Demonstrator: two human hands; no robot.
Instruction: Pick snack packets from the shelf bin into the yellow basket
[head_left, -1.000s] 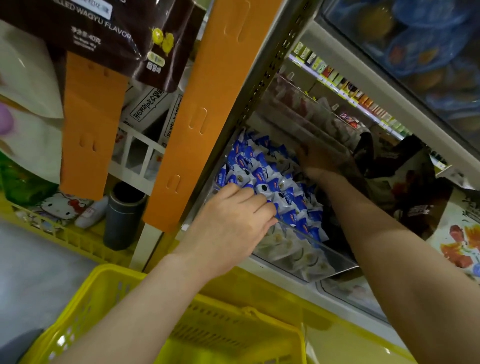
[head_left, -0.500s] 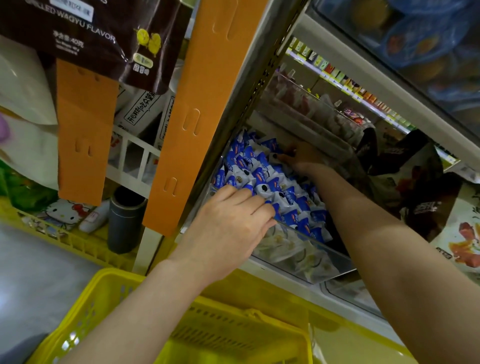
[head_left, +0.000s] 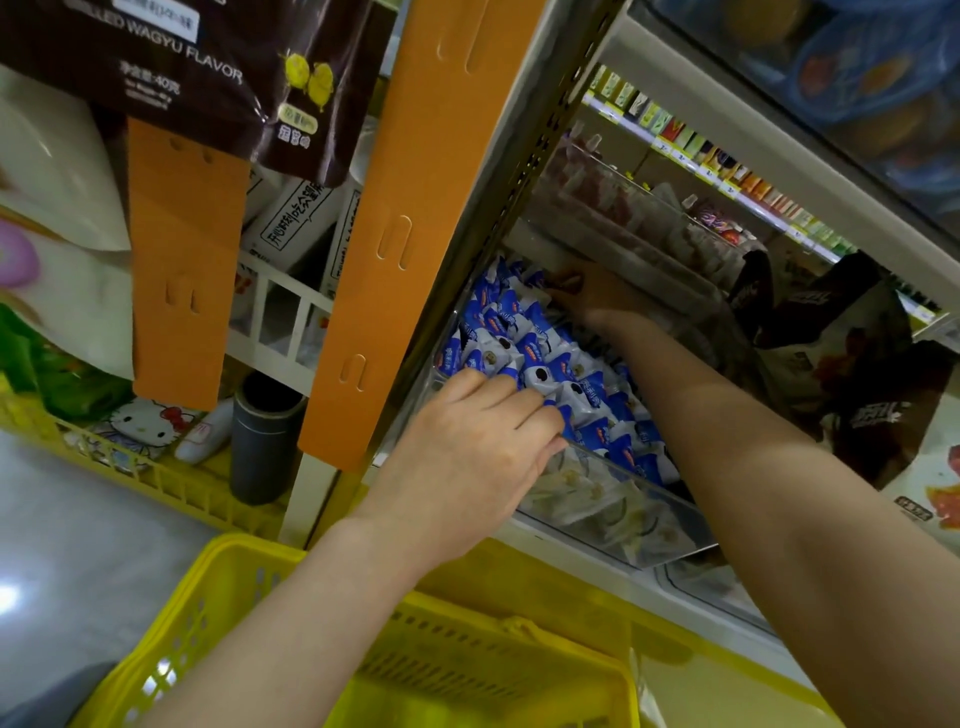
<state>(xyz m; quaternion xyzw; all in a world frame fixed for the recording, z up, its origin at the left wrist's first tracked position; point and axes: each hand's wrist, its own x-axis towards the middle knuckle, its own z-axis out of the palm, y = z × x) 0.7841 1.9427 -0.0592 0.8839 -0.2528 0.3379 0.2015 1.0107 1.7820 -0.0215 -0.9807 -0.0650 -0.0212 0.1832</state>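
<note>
Yellow basket (head_left: 171, 634) sits well below both sets of fingers, clear shelf bin (head_left: 649, 530) right under them. Left hand (head_left: 467, 452) has fingers bent down into the blue-and-white snack packets (head_left: 524, 348) at the near rim, right hand (head_left: 597, 296) reaches the back, shadowy; can't tell if either's actually gripping one

Right hand (head_left: 597, 296) slid leftward across snack packets (head_left: 519, 345).

The shelf (head_left: 753, 104) is being lit dimly, with a yellow-green cast. Glare is being thrown on the floor (head_left: 10, 597) at the left. The right hand (head_left: 592, 291) is being shaded deep in the bin (head_left: 649, 535); the left hand (head_left: 467, 457) is being lit brighter. Edges are being bent and blurred.
</note>
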